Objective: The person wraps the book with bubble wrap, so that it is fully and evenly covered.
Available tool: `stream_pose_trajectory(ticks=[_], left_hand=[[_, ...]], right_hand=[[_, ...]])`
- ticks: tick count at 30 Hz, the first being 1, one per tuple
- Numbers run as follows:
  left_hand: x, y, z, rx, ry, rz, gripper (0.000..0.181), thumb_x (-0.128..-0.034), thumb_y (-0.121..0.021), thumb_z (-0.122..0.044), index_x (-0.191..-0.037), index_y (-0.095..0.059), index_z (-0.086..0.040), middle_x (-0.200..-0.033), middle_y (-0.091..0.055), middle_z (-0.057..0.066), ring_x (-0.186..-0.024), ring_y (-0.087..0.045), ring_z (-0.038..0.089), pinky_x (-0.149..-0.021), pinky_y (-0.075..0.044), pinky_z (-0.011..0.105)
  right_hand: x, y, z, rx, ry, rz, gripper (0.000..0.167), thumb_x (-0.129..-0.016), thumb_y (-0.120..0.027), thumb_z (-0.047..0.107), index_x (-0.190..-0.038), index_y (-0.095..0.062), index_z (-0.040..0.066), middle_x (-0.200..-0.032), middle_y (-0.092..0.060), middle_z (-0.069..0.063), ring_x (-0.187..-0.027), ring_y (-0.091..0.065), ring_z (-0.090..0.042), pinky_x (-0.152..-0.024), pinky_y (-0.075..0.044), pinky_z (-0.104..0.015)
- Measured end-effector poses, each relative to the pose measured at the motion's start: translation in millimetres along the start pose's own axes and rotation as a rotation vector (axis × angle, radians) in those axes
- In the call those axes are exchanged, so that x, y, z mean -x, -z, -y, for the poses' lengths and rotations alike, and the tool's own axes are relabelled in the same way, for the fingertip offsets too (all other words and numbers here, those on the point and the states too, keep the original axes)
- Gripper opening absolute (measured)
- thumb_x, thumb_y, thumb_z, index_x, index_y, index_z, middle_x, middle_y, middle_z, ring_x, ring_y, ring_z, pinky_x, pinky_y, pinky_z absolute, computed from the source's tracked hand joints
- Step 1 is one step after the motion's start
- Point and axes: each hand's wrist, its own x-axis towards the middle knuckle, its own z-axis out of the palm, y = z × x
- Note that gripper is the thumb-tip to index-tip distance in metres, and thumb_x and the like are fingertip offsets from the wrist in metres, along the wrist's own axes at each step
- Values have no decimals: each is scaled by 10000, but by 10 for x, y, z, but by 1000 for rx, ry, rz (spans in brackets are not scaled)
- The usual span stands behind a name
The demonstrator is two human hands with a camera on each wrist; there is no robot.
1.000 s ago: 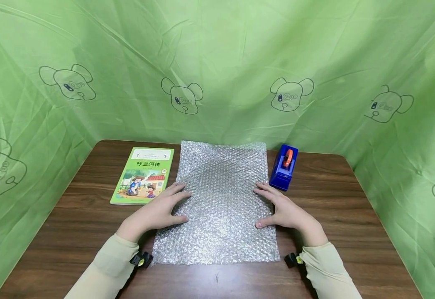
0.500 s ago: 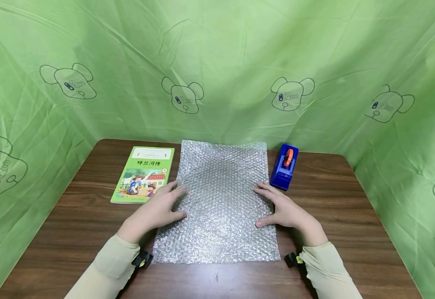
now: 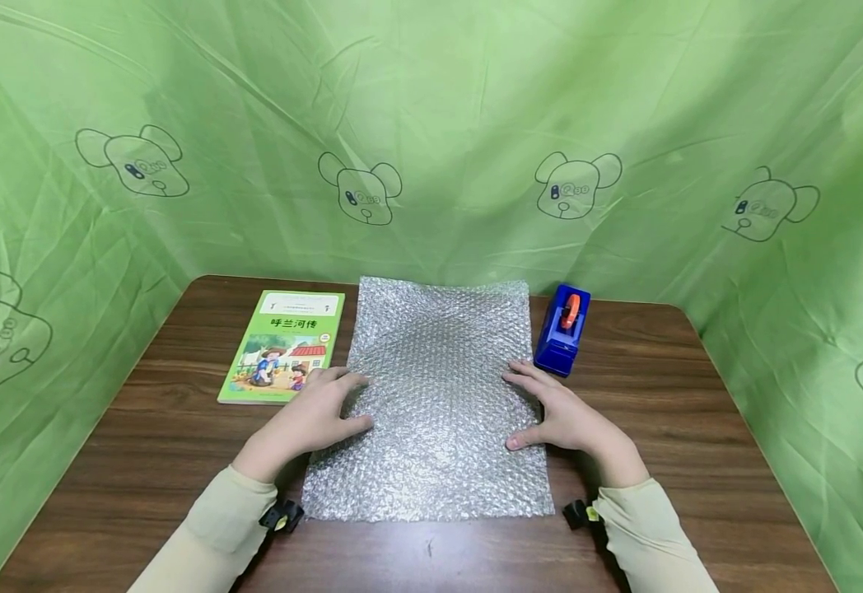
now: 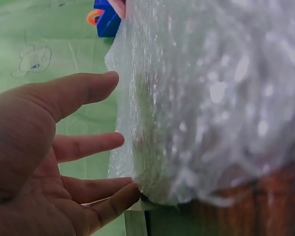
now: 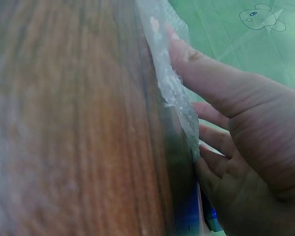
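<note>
A sheet of clear bubble wrap (image 3: 431,445) lies spread on the wooden table, slightly raised in its upper middle. The left hand (image 3: 309,420) is at its left edge, fingers spread, with the little-finger side by a green book (image 3: 283,350). In the left wrist view, the left hand (image 4: 54,152) has its fingertips at or near the wrap (image 4: 211,98), thumb apart. The right hand (image 3: 568,420) lies over the wrap's right edge, fingers and thumb spread. The right wrist view shows the right hand (image 5: 246,132) beside the wrap's edge (image 5: 167,83), gripping nothing.
A blue tape dispenser (image 3: 559,342) with an orange roll stands right of the wrap, just beyond the right hand. The brown table (image 3: 683,412) is enclosed at the back and sides by green cloth (image 3: 461,99) with printed bear faces.
The left hand has shifted slightly left, and its fingers have drawn back a little toward the wrap's left edge and the book. The right hand stays in place.
</note>
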Motion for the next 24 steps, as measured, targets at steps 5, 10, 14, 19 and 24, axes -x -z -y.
stream_pose_trajectory(ticks=[5, 10, 14, 19, 24], left_hand=[[-16, -18, -1, 34, 6, -23, 596, -916, -884, -309, -1419, -680, -61, -1496, -577, 342, -1406, -493, 602, -1106, -431, 786], [-25, -31, 19, 66, 24, -65, 571, -917, -883, -264, -1404, -679, -47, -1459, -612, 317, -1364, -562, 544, -1089, -484, 728], [-31, -6, 29, 57, 15, -69, 553, -929, -874, -227, -1395, -673, -9, -1377, -703, 231, -1280, -654, 462, -1085, -522, 645], [-27, 23, 49, 54, 9, -71, 561, -920, -875, -122, -1422, -659, 4, -1388, -690, 219, -1286, -653, 438, -1094, -527, 626], [-22, 32, 94, 78, 15, -74, 556, -937, -825, -28, -1459, -638, 12, -1439, -663, 234, -1330, -625, 453, -1124, -502, 637]], right_hand=[[0, -9, -11, 3, 1, -4, 1082, -766, -994, 482, -1641, -496, 83, -1771, -321, -149, -1625, -267, -455, -1257, -293, -702], [-1, -19, -17, 8, -3, -6, 1084, -762, -990, 501, -1641, -500, 99, -1772, -323, -137, -1623, -270, -456, -1252, -295, -711], [1, -21, -19, 4, -9, -7, 1087, -760, -989, 506, -1643, -499, 105, -1775, -318, -131, -1624, -266, -457, -1254, -288, -712], [-1, -26, -3, 9, -9, -15, 1084, -766, -991, 493, -1643, -496, 92, -1774, -316, -142, -1623, -265, -455, -1257, -290, -701], [-10, -46, 39, 13, -10, -24, 1090, -766, -999, 482, -1641, -494, 75, -1767, -317, -168, -1623, -259, -460, -1262, -292, -692]])
